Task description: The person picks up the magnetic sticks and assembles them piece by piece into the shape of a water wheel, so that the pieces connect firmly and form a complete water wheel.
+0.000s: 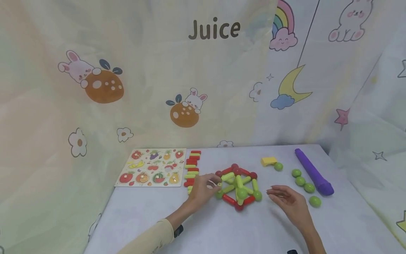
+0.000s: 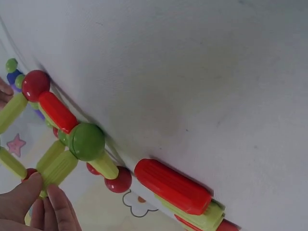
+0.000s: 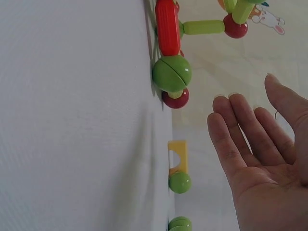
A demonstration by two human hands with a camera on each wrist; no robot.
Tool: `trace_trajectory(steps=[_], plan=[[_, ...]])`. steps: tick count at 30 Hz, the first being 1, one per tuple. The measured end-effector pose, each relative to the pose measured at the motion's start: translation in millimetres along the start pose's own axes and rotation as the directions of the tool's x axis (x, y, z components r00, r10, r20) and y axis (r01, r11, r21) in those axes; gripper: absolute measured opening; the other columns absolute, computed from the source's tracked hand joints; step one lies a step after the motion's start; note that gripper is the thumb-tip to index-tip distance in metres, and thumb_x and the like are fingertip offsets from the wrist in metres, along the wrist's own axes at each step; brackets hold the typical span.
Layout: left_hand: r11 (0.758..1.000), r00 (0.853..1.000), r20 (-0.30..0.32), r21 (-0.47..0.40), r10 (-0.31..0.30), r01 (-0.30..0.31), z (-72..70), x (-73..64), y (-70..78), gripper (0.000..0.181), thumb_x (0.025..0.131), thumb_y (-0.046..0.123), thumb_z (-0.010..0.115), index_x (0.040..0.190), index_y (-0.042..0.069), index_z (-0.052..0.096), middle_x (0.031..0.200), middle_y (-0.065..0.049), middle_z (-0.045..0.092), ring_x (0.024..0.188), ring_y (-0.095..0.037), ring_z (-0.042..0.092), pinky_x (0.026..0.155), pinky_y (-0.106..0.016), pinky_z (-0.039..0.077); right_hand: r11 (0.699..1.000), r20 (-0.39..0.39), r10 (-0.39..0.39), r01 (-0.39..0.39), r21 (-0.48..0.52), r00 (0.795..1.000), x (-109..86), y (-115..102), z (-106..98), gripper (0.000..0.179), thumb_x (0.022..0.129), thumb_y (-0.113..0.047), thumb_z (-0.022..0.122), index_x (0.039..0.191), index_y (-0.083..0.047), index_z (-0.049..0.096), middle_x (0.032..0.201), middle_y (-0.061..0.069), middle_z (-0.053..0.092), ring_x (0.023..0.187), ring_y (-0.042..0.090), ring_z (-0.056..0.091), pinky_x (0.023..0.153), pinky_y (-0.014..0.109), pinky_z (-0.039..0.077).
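Note:
A frame of red and yellow-green rods joined by red and green balls stands mid-table, with a red ball (image 1: 237,171) raised above its ring. My left hand (image 1: 201,188) is at its left side. Between thumb and fingertips, that hand pinches a yellow-green rod (image 2: 58,168), whose far end meets a green ball (image 2: 87,142) of the frame in the left wrist view. To the right of the frame, my right hand (image 1: 290,203) hovers with nothing in it, palm and extended fingers showing in the right wrist view.
A fruit picture board (image 1: 149,181) lies at the back left, beside a column of red and yellow-green rods (image 1: 191,162). On the right are a yellow arch block (image 1: 269,161), several loose green balls (image 1: 300,181) and a long purple stick (image 1: 311,169) with a thicker end.

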State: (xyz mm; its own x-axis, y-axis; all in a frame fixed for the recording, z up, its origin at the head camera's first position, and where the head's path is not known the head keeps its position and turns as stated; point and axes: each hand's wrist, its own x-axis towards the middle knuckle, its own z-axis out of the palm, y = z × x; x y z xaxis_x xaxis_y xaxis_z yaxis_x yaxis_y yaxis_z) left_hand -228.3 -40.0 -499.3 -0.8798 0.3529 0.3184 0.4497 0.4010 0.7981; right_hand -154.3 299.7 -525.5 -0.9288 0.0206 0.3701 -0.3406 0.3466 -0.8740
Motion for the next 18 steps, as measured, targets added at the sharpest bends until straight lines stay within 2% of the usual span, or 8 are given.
trace_trajectory(steps=[4,8,11,12,13,15,16,18], plan=[[0.999,0.999,0.030,-0.039,-0.023,0.024,-2.1,-0.3,-2.6,0.024,0.096,0.018,0.084,0.118,0.009,0.078,0.110,-0.002,0.078,0.101,-0.016,0.074,0.086,-0.025,0.061,0.998,-0.024,-0.005,0.004,-0.061,1.000,0.1,0,-8,0.032,0.095,0.003,0.079,0.125,0.006,0.070,0.114,0.020,0.078,0.103,0.005,0.075,0.088,0.019,0.060],[0.994,0.992,0.077,-0.033,-0.098,0.101,-8.0,0.3,-10.2,0.039,0.094,0.023,0.087,0.128,0.009,0.074,0.124,-0.006,0.074,0.114,-0.024,0.071,0.092,-0.032,0.062,0.980,-0.128,-0.036,0.010,-0.197,0.991,-1.3,8,-36,0.032,0.089,0.006,0.084,0.120,0.003,0.075,0.112,0.010,0.080,0.101,-0.006,0.071,0.089,0.012,0.056],[0.987,0.976,0.144,0.038,-0.160,0.157,-11.4,2.6,-17.1,0.059,0.089,0.025,0.091,0.141,0.011,0.066,0.140,-0.008,0.067,0.129,-0.029,0.063,0.099,-0.042,0.061,0.929,-0.232,-0.042,-0.048,-0.368,0.972,-5.0,20,-66,0.034,0.083,0.003,0.090,0.115,0.001,0.078,0.110,0.010,0.081,0.097,-0.020,0.062,0.088,0.003,0.049],[0.984,0.969,0.171,0.070,-0.176,0.166,-12.1,3.7,-18.7,0.067,0.087,0.026,0.092,0.146,0.013,0.063,0.145,-0.007,0.064,0.134,-0.030,0.060,0.102,-0.046,0.060,0.900,-0.253,-0.033,-0.081,-0.428,0.967,-6.9,23,-75,0.035,0.083,0.000,0.091,0.116,0.000,0.078,0.111,0.012,0.081,0.095,-0.020,0.059,0.090,0.009,0.052],[0.980,0.962,0.201,0.106,-0.186,0.168,-12.5,4.8,-20.6,0.074,0.086,0.025,0.094,0.151,0.015,0.059,0.151,-0.005,0.061,0.139,-0.030,0.056,0.105,-0.048,0.058,0.873,-0.260,-0.018,-0.112,-0.474,0.965,-8.6,27,-84,0.036,0.083,-0.002,0.091,0.116,0.001,0.077,0.113,0.017,0.080,0.096,-0.014,0.064,0.093,0.017,0.055],[0.972,0.946,0.258,0.178,-0.197,0.154,-12.9,8.0,-24.1,0.087,0.084,0.025,0.095,0.160,0.020,0.051,0.159,-0.001,0.054,0.148,-0.028,0.049,0.111,-0.051,0.054,0.823,-0.246,0.032,-0.166,-0.544,0.969,-11.8,33,-98,0.038,0.086,-0.006,0.090,0.120,0.003,0.075,0.119,0.029,0.075,0.101,0.009,0.073,0.098,0.039,0.057],[0.969,0.939,0.285,0.206,-0.193,0.136,-12.8,9.7,-25.5,0.091,0.084,0.024,0.095,0.162,0.021,0.048,0.163,0.001,0.051,0.151,-0.027,0.045,0.113,-0.052,0.052,0.806,-0.232,0.059,-0.184,-0.563,0.971,-12.9,36,-103,0.039,0.087,-0.006,0.089,0.121,0.005,0.074,0.122,0.033,0.072,0.104,0.023,0.075,0.097,0.051,0.056],[0.962,0.927,0.329,0.254,-0.180,0.096,-12.5,13.3,-28.1,0.095,0.084,0.023,0.095,0.165,0.022,0.044,0.168,0.003,0.045,0.156,-0.026,0.040,0.117,-0.053,0.048,0.779,-0.195,0.119,-0.214,-0.590,0.974,-14.1,40,-110,0.042,0.089,-0.008,0.087,0.125,0.008,0.070,0.126,0.038,0.068,0.110,0.051,0.069,0.090,0.070,0.051]])
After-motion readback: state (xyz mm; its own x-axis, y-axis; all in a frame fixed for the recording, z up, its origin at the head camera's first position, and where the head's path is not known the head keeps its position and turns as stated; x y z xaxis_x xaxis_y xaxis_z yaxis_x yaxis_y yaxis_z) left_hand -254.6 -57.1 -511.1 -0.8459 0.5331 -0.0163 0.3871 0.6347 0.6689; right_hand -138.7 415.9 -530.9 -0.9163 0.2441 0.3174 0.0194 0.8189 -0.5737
